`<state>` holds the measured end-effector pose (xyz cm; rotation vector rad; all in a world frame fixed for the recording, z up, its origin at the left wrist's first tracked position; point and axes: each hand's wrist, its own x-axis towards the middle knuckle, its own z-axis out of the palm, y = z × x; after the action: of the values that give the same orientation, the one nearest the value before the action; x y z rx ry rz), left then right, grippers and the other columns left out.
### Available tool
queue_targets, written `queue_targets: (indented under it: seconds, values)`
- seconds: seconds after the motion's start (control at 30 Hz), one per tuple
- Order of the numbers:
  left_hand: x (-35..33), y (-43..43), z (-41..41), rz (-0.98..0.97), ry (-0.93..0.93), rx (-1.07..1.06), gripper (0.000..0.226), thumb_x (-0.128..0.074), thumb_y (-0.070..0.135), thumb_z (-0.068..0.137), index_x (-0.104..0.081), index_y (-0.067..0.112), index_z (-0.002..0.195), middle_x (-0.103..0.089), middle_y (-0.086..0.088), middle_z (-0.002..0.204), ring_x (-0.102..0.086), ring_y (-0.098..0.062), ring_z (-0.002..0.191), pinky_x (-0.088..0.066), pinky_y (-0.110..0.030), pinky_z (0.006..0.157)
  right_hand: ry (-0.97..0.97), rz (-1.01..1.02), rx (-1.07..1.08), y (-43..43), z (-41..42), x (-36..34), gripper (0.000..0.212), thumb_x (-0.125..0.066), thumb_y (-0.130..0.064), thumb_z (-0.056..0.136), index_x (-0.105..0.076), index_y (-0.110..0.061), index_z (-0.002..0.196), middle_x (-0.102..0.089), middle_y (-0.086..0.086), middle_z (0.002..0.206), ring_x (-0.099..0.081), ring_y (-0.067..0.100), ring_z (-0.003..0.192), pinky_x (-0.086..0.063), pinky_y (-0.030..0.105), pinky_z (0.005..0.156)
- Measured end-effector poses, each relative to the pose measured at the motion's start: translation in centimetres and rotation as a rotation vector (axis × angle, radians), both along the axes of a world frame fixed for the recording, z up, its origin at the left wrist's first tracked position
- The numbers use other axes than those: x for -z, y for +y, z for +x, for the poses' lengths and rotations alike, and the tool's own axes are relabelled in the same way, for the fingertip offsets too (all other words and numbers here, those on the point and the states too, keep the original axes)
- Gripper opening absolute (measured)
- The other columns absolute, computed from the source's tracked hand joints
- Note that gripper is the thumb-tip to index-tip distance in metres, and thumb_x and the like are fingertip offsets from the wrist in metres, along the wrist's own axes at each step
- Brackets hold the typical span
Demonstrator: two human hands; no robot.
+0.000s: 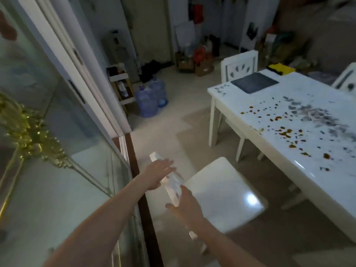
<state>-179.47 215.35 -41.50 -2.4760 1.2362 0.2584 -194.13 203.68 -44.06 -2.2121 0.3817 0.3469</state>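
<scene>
A white chair stands in front of me, its seat (pixel 221 193) glossy and its backrest top rail (pixel 171 185) running diagonally between my hands. My left hand (pixel 157 175) lies over the upper part of the rail with straight fingers. My right hand (pixel 185 206) touches the rail's lower end, fingers stretched forward and thumb spread to the left. The frame is blurred, and neither hand shows a curl round the rail.
A white dining table (pixel 227 97) with brown stains (pixel 285 132) and a dark mat (pixel 254 82) stands at the right, with two more white chairs (pixel 239 66) behind it. A glass sliding door (pixel 77 105) lines the left. Blue water jugs (pixel 149 99), a small cart and boxes stand further back.
</scene>
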Motion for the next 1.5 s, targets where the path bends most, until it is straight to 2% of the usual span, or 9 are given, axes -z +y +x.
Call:
queue_targets:
  seconds: [0.13,0.3,0.5,0.67,0.77,0.83,1.07,1.3,1.5]
  values:
    - [2.3,-0.1,3.5,0.177,0.054,0.149,0.072,-0.062,0.023,0.089,-0.022,0.025,0.149,-0.015,-0.001,0.159,-0.011,-0.02,0.147,-0.007,-0.04,0.12,0.105,-0.104,0.007,2.3,0.7,2.2,0.08,-0.056,-0.047,0.091,-0.012,-0.017,0.151,-0.03,0.004,0.153,-0.037,0.025,0.138,-0.033,0.039,0.113]
    - [5.0,-0.8,6.0,-0.009,0.121,0.225,0.039,-0.048,0.011,0.091,-0.057,0.029,0.124,-0.058,0.007,0.129,-0.047,-0.017,0.126,-0.022,-0.032,0.107,0.125,-0.19,0.035,2.4,1.5,3.1,0.061,-0.043,-0.013,0.097,-0.015,-0.019,0.151,-0.036,0.008,0.149,-0.044,0.026,0.131,-0.035,0.04,0.11]
    - [6.3,-0.7,7.2,-0.153,0.183,0.265,0.041,-0.052,0.006,0.089,-0.06,0.026,0.125,-0.058,0.007,0.131,-0.046,-0.018,0.127,-0.023,-0.031,0.108,0.14,-0.28,0.034,2.2,1.9,3.4,0.063,-0.039,-0.004,0.094,-0.015,-0.016,0.15,-0.038,0.012,0.143,-0.046,0.03,0.127,-0.039,0.041,0.103]
    - [6.4,-2.8,8.1,-0.102,0.166,0.252,0.039,-0.053,0.009,0.089,-0.06,0.028,0.123,-0.058,0.009,0.131,-0.045,-0.018,0.127,-0.024,-0.033,0.109,0.126,-0.353,0.05,0.6,2.7,3.3,0.06,-0.035,-0.005,0.096,-0.014,-0.018,0.151,-0.04,0.011,0.141,-0.048,0.029,0.125,-0.038,0.04,0.099]
    - [6.7,-4.5,8.7,-0.123,0.132,0.295,0.034,-0.075,0.012,0.071,-0.07,0.032,0.097,-0.071,0.012,0.102,-0.064,-0.017,0.099,-0.041,-0.032,0.093,0.107,-0.385,0.078,-1.3,3.0,3.3,0.057,-0.038,-0.014,0.097,-0.016,-0.02,0.15,-0.044,0.006,0.139,-0.051,0.027,0.121,-0.039,0.038,0.095]
    - [7.0,-5.6,9.3,-0.116,0.113,0.303,0.035,-0.083,0.016,0.056,-0.07,0.035,0.083,-0.071,0.015,0.085,-0.067,-0.014,0.081,-0.044,-0.029,0.082,0.092,-0.363,0.094,-2.6,3.2,3.2,0.057,-0.042,-0.016,0.096,-0.02,-0.021,0.148,-0.046,0.005,0.137,-0.053,0.028,0.119,-0.04,0.038,0.094]
    - [6.5,-11.6,10.1,-0.146,0.179,0.352,0.036,-0.063,0.012,0.081,-0.065,0.029,0.112,-0.066,0.006,0.119,-0.055,-0.023,0.111,-0.037,-0.037,0.094,0.076,-0.337,0.114,-8.5,3.2,2.3,0.059,-0.043,-0.01,0.094,-0.024,-0.021,0.149,-0.051,0.008,0.135,-0.055,0.031,0.118,-0.041,0.042,0.098]
    - [2.8,-19.7,12.2,-0.138,0.206,0.402,0.037,-0.059,0.017,0.084,-0.061,0.032,0.118,-0.063,0.003,0.117,-0.053,-0.019,0.113,-0.033,-0.027,0.09,0.059,-0.323,0.154,-16.5,5.1,0.1,0.055,-0.048,-0.017,0.095,-0.03,-0.025,0.146,-0.058,0.009,0.126,-0.057,0.03,0.113,-0.047,0.038,0.096]
    - [0.1,-26.2,14.5,-0.133,0.26,0.418,0.032,-0.064,0.02,0.08,-0.065,0.028,0.111,-0.066,0.002,0.112,-0.057,-0.02,0.108,-0.039,-0.03,0.084,0.096,-0.282,0.165,-23.2,6.9,-2.9,0.052,-0.053,-0.022,0.093,-0.036,-0.023,0.143,-0.051,0.004,0.139,-0.053,0.025,0.123,-0.043,0.034,0.101]
